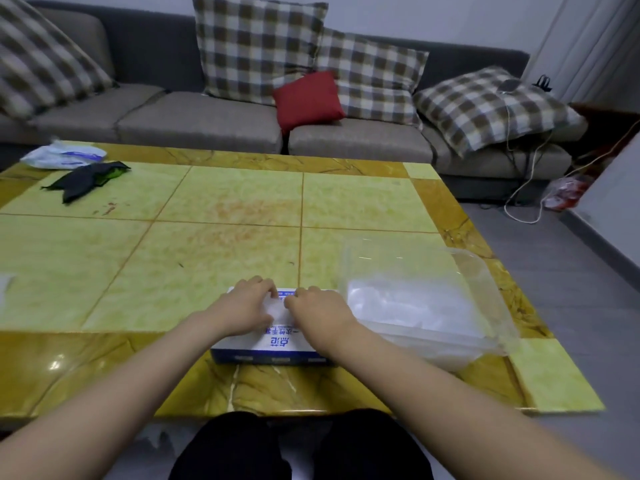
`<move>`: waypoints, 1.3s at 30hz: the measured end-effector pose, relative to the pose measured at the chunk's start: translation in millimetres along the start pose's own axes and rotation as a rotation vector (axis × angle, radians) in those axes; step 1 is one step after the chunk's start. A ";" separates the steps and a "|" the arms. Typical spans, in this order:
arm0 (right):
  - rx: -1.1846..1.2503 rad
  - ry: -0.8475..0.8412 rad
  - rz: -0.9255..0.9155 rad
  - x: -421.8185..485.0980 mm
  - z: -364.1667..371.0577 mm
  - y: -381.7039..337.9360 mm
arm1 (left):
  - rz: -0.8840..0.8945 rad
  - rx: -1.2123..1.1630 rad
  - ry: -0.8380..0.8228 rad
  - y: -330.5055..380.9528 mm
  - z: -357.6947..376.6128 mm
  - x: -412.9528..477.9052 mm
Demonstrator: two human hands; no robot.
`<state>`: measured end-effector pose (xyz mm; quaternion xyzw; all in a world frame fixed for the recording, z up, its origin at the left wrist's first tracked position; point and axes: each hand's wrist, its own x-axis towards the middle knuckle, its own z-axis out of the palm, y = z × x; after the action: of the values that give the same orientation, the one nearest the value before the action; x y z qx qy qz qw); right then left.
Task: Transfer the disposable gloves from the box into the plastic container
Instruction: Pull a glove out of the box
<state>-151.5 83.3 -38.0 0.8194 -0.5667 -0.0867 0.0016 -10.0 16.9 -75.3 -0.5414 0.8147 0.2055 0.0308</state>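
The desk (242,202) is gleaming, its polished yellow-green marble-look top throwing back the light. The box (277,344) is showing smooth printed card. The plastic container (443,348) is looking clear and thin, the gloves (398,306) inside lying as cloudy, crinkled film. The sofa (194,119) is wearing matt woven cloth.

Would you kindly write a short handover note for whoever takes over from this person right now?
Left hand: fingers curled, pinching the glove wad at the top opening of the box.
Right hand: pinching the same wad from the other side.
Box: lies flat at the near edge of the table, with the plastic container right beside it on the right.
Done: a pile of gloves already lies in the container.
Left: lift this wad out and drop it in the container. How many gloves remain in the box is hidden.
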 end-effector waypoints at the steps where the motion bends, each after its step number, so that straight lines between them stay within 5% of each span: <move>1: -0.015 0.003 0.009 2.6 0.7 -0.7 | 0.008 -0.031 0.035 -0.5 -0.1 -0.1; 12: 0.110 0.083 0.063 20.7 17.5 -4.9 | 0.035 -0.473 0.333 -7.4 -8.0 -9.6; 16: 0.387 0.072 0.153 22.9 18.6 -6.2 | 0.064 -0.612 0.325 -3.1 -11.4 -15.2; 26: 0.490 0.054 0.172 30.2 19.0 -13.1 | 0.111 -0.900 0.216 3.1 -14.4 -22.1; 33: 0.463 0.050 0.193 30.1 16.6 -10.0 | 0.055 -0.290 0.006 -0.9 3.4 -23.6; 39: 0.565 0.120 0.185 18.4 10.0 -3.5 | 0.038 -0.160 0.047 3.8 13.7 -22.5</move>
<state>-143.3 68.4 -50.9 0.7360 -0.6393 0.1235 -0.1852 -6.5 42.8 -80.5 -0.5312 0.8063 0.2578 -0.0355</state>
